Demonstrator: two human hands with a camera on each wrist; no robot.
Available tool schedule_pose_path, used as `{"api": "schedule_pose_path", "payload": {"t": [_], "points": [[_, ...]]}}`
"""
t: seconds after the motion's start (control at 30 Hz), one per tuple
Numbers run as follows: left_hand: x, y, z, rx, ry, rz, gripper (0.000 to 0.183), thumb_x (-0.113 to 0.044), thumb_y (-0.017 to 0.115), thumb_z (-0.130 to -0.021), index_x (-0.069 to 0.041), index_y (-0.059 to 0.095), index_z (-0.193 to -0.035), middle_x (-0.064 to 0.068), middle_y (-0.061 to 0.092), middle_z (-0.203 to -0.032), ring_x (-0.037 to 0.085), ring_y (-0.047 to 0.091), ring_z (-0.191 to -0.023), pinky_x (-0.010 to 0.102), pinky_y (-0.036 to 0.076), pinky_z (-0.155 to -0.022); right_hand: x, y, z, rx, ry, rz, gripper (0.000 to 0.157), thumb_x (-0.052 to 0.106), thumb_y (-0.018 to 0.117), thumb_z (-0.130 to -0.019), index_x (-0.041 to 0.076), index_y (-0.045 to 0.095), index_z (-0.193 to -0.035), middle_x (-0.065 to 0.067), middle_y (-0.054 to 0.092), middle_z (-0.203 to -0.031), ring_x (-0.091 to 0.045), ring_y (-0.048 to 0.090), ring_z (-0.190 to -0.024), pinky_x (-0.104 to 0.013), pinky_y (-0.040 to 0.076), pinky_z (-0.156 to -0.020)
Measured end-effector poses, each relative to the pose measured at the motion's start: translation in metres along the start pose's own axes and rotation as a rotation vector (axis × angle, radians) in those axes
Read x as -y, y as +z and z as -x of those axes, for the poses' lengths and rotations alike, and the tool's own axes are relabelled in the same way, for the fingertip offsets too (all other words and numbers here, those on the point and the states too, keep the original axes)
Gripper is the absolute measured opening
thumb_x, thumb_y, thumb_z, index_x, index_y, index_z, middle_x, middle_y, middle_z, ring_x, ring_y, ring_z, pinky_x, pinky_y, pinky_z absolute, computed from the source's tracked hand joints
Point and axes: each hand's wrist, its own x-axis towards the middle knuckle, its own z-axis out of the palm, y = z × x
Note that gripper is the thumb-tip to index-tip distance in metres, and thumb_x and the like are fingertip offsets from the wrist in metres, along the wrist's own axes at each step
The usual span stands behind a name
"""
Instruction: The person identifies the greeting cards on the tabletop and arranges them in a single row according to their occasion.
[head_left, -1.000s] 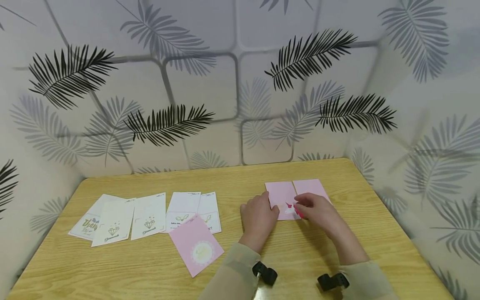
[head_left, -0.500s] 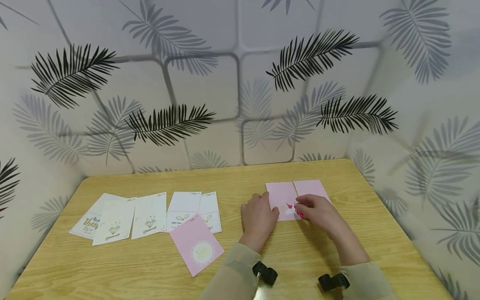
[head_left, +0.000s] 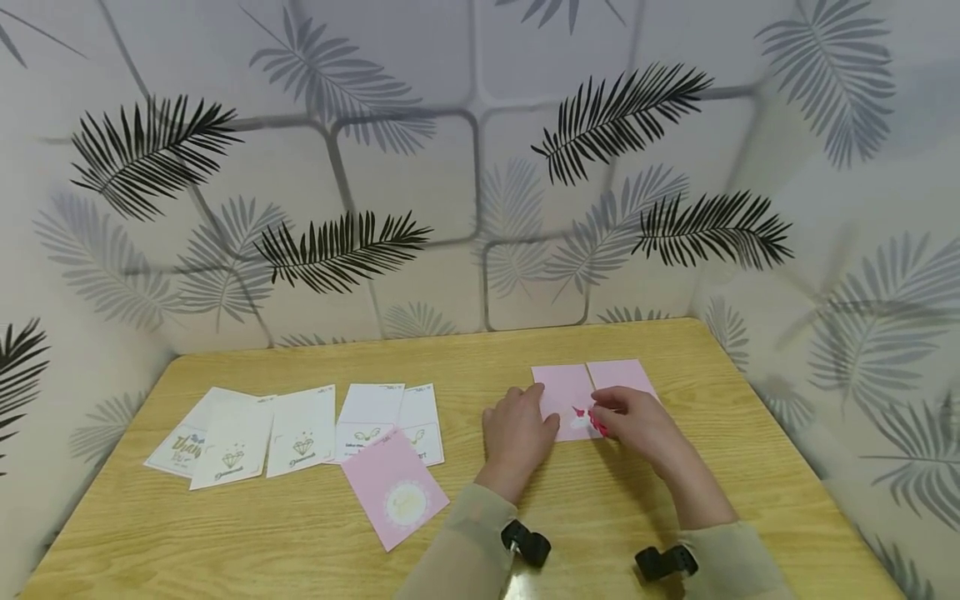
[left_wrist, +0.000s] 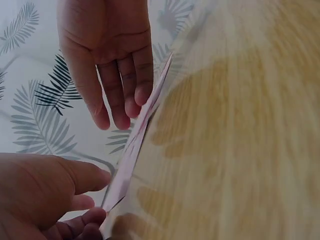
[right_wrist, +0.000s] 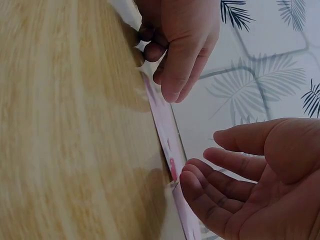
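Note:
Two pink cards lie side by side at the right of the wooden table. The left-hand card (head_left: 561, 385) shows a pink-and-white unicorn picture near its front edge; the other card (head_left: 618, 372) is partly covered by the right hand. My left hand (head_left: 517, 433) rests at the first card's left side, thumb and index finger spread at its edge. In the left wrist view that card (left_wrist: 127, 170) is edge-on, close to the table. My right hand (head_left: 637, 421) bends over the unicorn, fingertips right at the card. Its fingers look loosely bent in the right wrist view, thumb apart.
At the left of the table (head_left: 247, 542) lie several white cards (head_left: 300, 429) with gold prints, some overlapping. Another pink card (head_left: 393, 487) with a round white emblem overlaps two of them. A leaf-patterned wall covering (head_left: 420, 283) borders the table.

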Motion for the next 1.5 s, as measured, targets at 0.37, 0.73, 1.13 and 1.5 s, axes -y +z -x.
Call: {"api": "schedule_pose_path", "payload": {"t": [0.37,0.73,1.13,1.5], "points": [[0.024,-0.043,0.024,-0.019,0.053,0.106,0.045,-0.026,0.08,-0.102,-0.009,0.073,-0.142,0.005,0.075,-0.11,0.026,0.071,-0.096,0.05,0.058,-0.084,0.008,0.006,0.003,-0.035,-0.049,-0.048,0.041,0.015,0.071,-0.107,-0.006,0.068,-0.141,-0.021,0.074,-0.129,-0.035,0.071,-0.114,-0.035,0.059,-0.086],[0.068,-0.09,0.056,-0.088,-0.014,0.125,0.048,-0.022,0.081,-0.101,-0.008,0.07,-0.146,0.008,0.074,-0.111,0.027,0.068,-0.094,0.053,0.055,-0.083,0.037,0.035,0.012,0.069,-0.122,-0.22,0.043,0.011,0.069,-0.108,-0.008,0.063,-0.146,-0.021,0.072,-0.129,-0.03,0.071,-0.108,-0.043,0.063,-0.091],[0.127,-0.124,0.087,-0.176,-0.09,0.084,0.049,-0.02,0.082,-0.098,-0.006,0.07,-0.144,0.007,0.074,-0.109,0.029,0.068,-0.091,0.054,0.054,-0.079,0.064,0.076,0.011,0.223,-0.152,-0.326,0.043,0.01,0.067,-0.109,-0.009,0.062,-0.147,-0.023,0.07,-0.131,-0.035,0.072,-0.113,-0.042,0.063,-0.093],[0.167,-0.131,0.102,-0.154,-0.189,0.033,0.054,-0.021,0.084,-0.096,-0.003,0.068,-0.145,0.013,0.074,-0.112,0.04,0.068,-0.105,0.061,0.054,-0.086,0.084,0.106,0.015,0.313,-0.166,-0.39,0.044,0.011,0.068,-0.108,-0.009,0.063,-0.147,-0.022,0.068,-0.131,-0.03,0.071,-0.111,-0.042,0.064,-0.09]]}}
